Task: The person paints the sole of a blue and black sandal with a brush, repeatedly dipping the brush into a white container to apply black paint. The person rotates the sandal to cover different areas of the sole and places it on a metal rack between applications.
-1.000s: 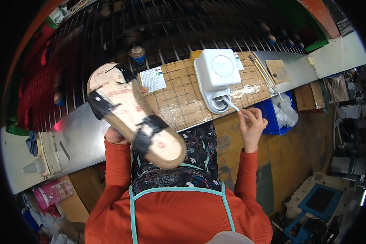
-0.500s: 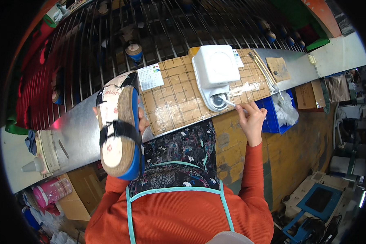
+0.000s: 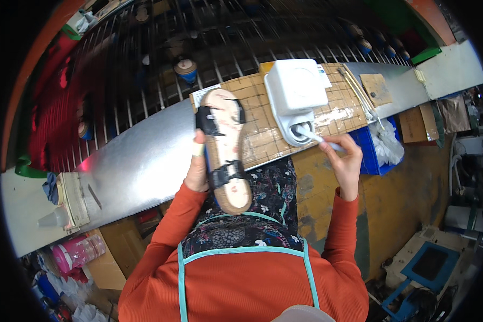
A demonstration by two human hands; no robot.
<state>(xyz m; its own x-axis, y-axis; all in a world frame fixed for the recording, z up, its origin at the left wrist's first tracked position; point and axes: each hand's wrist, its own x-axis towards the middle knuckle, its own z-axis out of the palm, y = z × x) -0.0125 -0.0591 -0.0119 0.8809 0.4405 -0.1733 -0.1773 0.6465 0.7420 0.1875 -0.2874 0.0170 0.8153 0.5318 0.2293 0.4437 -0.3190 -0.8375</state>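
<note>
My left hand grips a black-strapped sandal by its side, its pale insole facing up; a strip of blue shows beneath the sole. The sandal hangs over the near edge of the tape-covered cardboard mat. A brush with a pale handle is pinched in my right hand. Its head dips into the round well of a white plastic dispenser, which stands on the mat. The bristles are hidden inside the well. Part of a white printed label lies behind the sandal's toe.
Metal rollers with several sandals on blue lasts run beyond the bench. Thin sticks and a brown cardboard piece lie right of the dispenser. A blue bin holding clear plastic stands below the bench edge at right.
My left hand has brought the sandal rightward, from over the metal bench to in front of the mat, and turned it. The brush stays in the dispenser's well, its handle shifted slightly.
</note>
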